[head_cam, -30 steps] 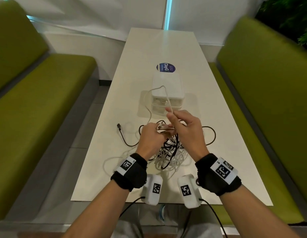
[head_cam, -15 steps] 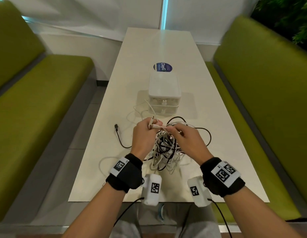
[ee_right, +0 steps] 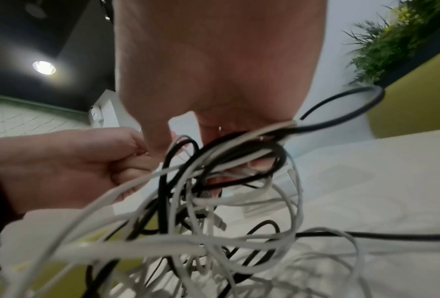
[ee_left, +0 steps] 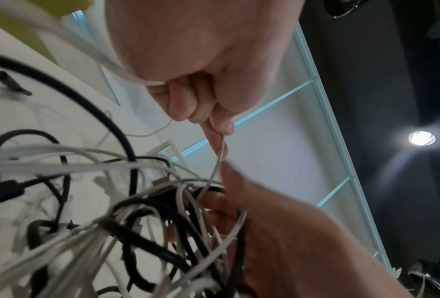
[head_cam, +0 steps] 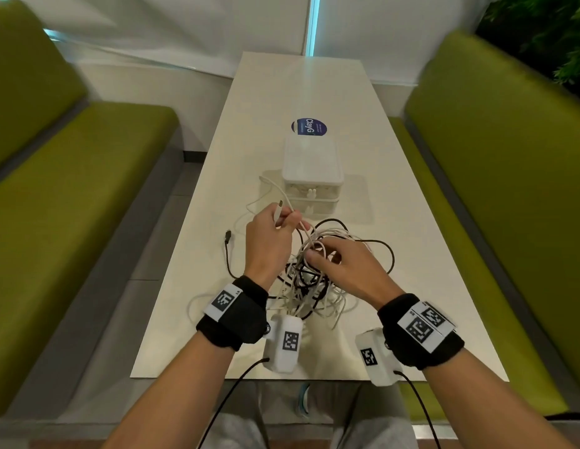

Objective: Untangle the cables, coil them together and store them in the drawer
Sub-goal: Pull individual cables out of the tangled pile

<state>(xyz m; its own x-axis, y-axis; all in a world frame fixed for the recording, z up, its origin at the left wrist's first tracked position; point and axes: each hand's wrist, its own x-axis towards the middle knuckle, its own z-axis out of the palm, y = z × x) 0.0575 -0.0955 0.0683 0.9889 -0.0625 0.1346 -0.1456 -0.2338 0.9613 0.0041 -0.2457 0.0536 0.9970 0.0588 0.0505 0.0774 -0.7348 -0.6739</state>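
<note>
A tangle of white and black cables [head_cam: 318, 280] lies on the near part of the white table [head_cam: 395, 254]. My left hand [head_cam: 287, 220] is raised over its left side. It pinches a white cable [ee_left: 215, 171] just behind its plug [head_cam: 278, 211]. That cable runs down into the tangle. My right hand [head_cam: 324, 257] is lower, its fingers curled round several strands at the top of the tangle [ee_right: 226, 161]. A white two-drawer box [head_cam: 312, 179] stands just beyond, with both drawers pushed in.
A black cable end with its plug [head_cam: 228, 237] trails left of the tangle. A thin white loop [head_cam: 198, 303] reaches the near left edge. A blue round sticker [head_cam: 309, 127] lies behind the box. Green benches [head_cam: 71, 196] flank the table.
Both hands have come down from in front of the drawer box. The right hand has let go of the raised white cable and dropped onto the tangle, while the left keeps the plug end.
</note>
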